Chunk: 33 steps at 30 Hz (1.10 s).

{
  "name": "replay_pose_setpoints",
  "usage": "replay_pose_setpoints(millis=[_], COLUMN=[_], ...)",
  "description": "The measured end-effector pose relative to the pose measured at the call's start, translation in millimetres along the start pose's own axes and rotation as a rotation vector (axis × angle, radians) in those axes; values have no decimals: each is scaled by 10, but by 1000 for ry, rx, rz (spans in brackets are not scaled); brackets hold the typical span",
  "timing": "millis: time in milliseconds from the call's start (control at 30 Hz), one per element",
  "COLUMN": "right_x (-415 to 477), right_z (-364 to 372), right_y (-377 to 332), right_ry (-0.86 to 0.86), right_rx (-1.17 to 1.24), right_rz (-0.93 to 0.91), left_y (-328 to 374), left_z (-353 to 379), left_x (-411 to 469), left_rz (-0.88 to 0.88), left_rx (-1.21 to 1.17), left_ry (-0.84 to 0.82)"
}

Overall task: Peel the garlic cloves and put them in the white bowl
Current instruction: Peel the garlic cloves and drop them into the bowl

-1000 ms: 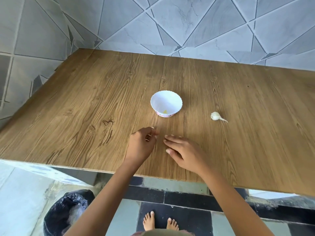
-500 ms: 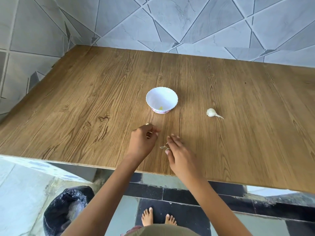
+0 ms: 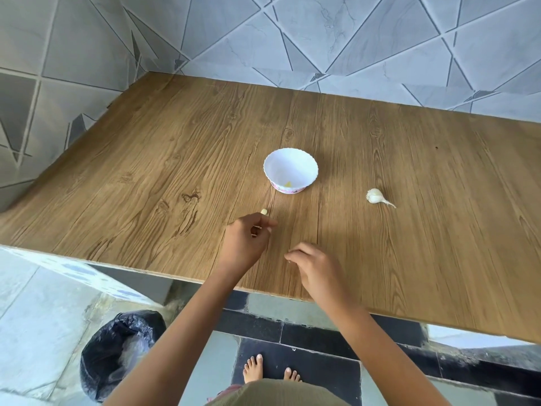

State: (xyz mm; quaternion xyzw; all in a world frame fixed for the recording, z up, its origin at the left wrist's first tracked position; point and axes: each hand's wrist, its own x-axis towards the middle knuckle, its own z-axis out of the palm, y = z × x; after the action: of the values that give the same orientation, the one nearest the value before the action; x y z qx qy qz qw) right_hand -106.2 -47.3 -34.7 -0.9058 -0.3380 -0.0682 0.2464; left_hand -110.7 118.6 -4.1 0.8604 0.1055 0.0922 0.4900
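- Head camera looks down on a wood-grain worktop (image 3: 164,159) that fills the middle of the frame, with grey marbled wall tiles (image 3: 336,36) across the top and upper left.
- At the lower left, on the floor, we see a bin lined with a black bag (image 3: 117,353); the person's bare feet (image 3: 272,372) stand on dark tiles at the bottom centre.
- Our left hand (image 3: 246,244) rests low on the worktop just left of centre. Its fingers are curled, and thumb and forefinger pinch a pale scrap (image 3: 256,228); we cannot tell whether it is skin or clove.
- Our right hand (image 3: 316,271) lies below and to the right of the left, apart from it. Its fingers are bent with the tips drawn together, and we cannot tell whether they hold anything.
- At the centre of the frame stands the white bowl (image 3: 307,168), scalloped at the rim and pink-patterned at the base.
- Well to the right of the bowl lies a garlic bulb (image 3: 374,196), its stalk pointing to the lower right.
- One garlic clove (image 3: 264,211) lies on the worktop just above the left hand's fingers, below and left of the bowl.
- Inside the bowl sits a small yellowish piece (image 3: 288,184).
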Motion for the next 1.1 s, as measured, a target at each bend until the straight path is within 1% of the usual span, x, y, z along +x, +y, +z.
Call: replay_pose_setpoints(millis=[67,167,200,267,333,400,433,533,600,733,800,900,1100], right_x=[35,125,164,268,381,464,490,484,446,407,419,450,405], right_z=[-12,-168,-246,-386,-444,-385,-339,-250,-248,-248,-241,-220,-249], right_y=[19,20,17,-10,-94,-188,-231,-323,-363,-352,-323,-315,-281], right_ry=[30,119,154,197,185,171,174,252,304,293,327,357,344], right_rx=[51,295,358,410,399,320,260,102,43,115,148,183,296], right_rz=[35,229,264,221,130,45,20,-6,-20,26,49,74,96], left_y=[21,101,134,207,282,356,391,437,456,457,457,467,473], left_z=[5,48,71,129,191,231,244,260,244,221,211,208,200], left_x=[-17,-59,-65,-40,18,68,85,109,107,86,74,56,54], left_rz=[-134,-369,-441,-591,-730,-823,-841,-838,-840,-854,-854,-841,-832], left_rx=[-178,-669,-826,-1090,-1273,-1417,-1471,-1493,-1494,-1532,-1550,-1554,-1530], left_ry=[-47,-88,-86,-83,-95,-123,-149,-175,-174,-170,-163,-172,-180])
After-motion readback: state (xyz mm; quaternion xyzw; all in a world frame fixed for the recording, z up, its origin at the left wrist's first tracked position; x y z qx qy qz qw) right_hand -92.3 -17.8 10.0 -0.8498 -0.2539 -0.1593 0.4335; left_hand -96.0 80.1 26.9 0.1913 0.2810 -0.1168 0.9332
